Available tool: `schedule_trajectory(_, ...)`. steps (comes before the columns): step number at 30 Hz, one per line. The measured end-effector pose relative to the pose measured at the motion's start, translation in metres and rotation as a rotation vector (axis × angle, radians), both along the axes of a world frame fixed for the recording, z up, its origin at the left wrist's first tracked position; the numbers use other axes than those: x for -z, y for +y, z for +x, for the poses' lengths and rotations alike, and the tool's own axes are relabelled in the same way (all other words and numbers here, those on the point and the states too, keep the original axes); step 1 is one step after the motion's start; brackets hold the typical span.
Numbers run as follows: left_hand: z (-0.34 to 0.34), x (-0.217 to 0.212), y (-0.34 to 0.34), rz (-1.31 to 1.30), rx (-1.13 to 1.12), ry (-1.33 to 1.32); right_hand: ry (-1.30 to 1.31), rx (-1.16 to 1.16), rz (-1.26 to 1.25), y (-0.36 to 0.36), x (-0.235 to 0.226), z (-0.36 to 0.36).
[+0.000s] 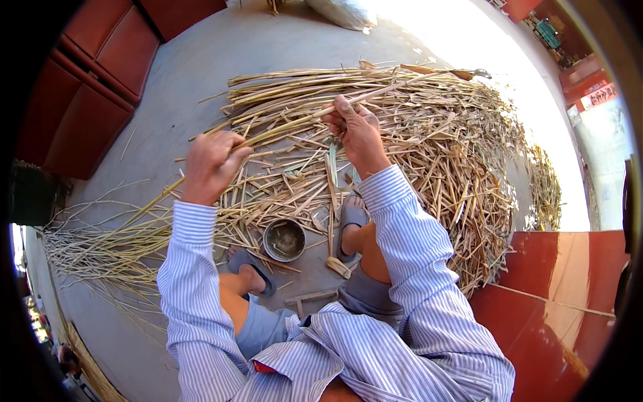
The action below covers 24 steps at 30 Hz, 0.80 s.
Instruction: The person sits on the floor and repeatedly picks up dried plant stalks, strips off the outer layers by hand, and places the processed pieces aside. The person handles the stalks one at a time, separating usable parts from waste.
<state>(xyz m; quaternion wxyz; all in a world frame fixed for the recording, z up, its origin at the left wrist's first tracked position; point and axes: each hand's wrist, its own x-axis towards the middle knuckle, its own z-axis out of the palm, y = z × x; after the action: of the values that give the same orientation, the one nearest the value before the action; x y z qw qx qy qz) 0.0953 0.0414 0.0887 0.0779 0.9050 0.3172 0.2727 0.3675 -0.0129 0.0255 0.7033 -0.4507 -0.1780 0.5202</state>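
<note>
Both my hands grip one long dry reed stalk (288, 126) that runs from lower left to upper right over a heap of reeds. My left hand (211, 164) closes around it lower down. Further up the same stalk my right hand (358, 130) is shut on it, with a small blade-like tool apparently held against the stalk; I cannot make it out clearly. Loose strips of husk hang below my right hand. I sit with my knees apart, in a striped blue shirt.
A big pile of dry reeds and husks (435, 154) covers the concrete floor ahead and to the right. A small round metal bowl (284, 239) stands between my sandalled feet. Red wooden doors (94, 74) lie at upper left, a red panel (556, 288) at lower right.
</note>
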Motion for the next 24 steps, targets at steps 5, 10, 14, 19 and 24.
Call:
schedule_trajectory(5, -0.001, -0.004, -0.003, -0.225, -0.011, -0.039, -0.067, 0.117, 0.013, 0.003, 0.005, 0.028)
schedule_trajectory(10, -0.045, -0.007, -0.001, -0.525, -0.085, -0.059, 0.122, 0.185, 0.004, 0.004, 0.012, 0.060)
schedule_trajectory(14, -0.053, -0.015, -0.005, -0.602, -0.071, -0.069, 0.013, 0.186, -0.065, -0.001, 0.016, 0.069)
schedule_trajectory(19, -0.063, -0.012, -0.005, -0.662, -0.074, -0.084, -0.449, 0.157, -0.202, 0.001, 0.015, 0.067)
schedule_trajectory(24, -0.054, -0.011, -0.013, -0.587, -0.076, -0.046, -1.284, 0.434, -0.336, 0.000, 0.017, 0.064)
